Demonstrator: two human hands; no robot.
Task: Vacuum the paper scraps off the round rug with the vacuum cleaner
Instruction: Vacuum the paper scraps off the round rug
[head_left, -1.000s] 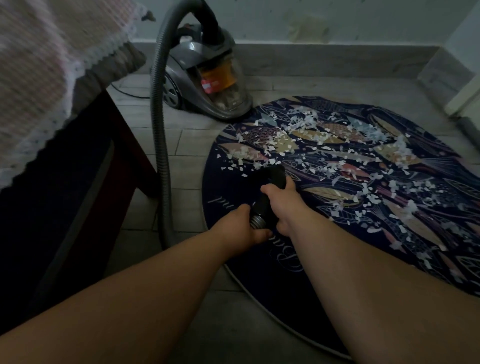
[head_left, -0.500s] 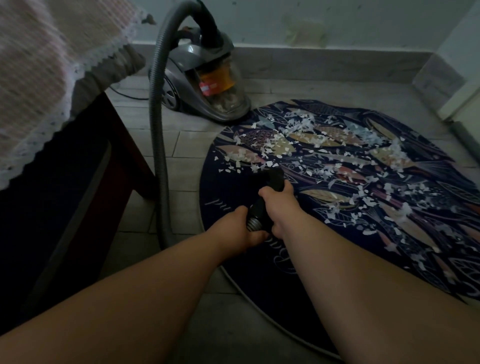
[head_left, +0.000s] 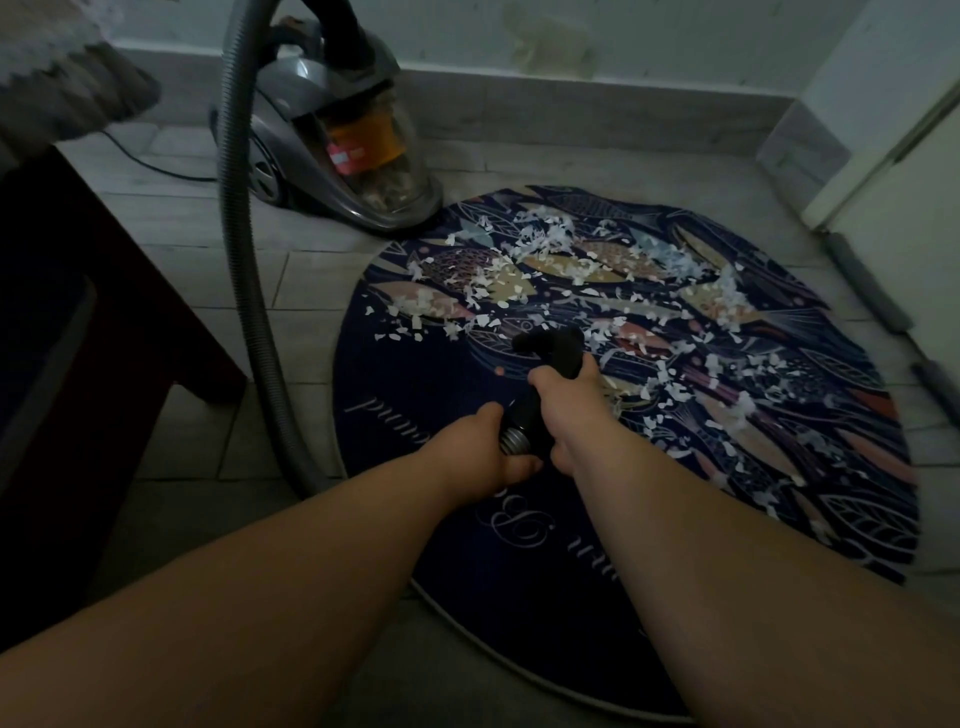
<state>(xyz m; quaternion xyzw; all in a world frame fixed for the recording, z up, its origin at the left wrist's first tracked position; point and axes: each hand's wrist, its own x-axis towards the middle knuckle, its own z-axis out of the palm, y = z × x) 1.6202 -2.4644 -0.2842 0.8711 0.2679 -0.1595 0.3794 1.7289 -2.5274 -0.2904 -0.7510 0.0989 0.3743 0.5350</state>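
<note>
Tiled floor (head_left: 197, 291); unreadable cursive (head_left: 376, 408) on round rug (head_left: 415, 364); hose (head_left: 244, 260) in hands (head_left: 483, 452) (head_left: 563, 410)

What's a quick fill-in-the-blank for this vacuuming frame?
Paper scraps lie on the round ____. The vacuum cleaner stands on the tiled ____. The left hand and right hand grip a nozzle coloured ____.
Missing: rug, floor, black.

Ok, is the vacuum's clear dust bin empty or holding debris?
Holding debris: pale bits lie heaped in the bottom of the dust bin on the vacuum cleaner; how full, cannot tell.
</note>
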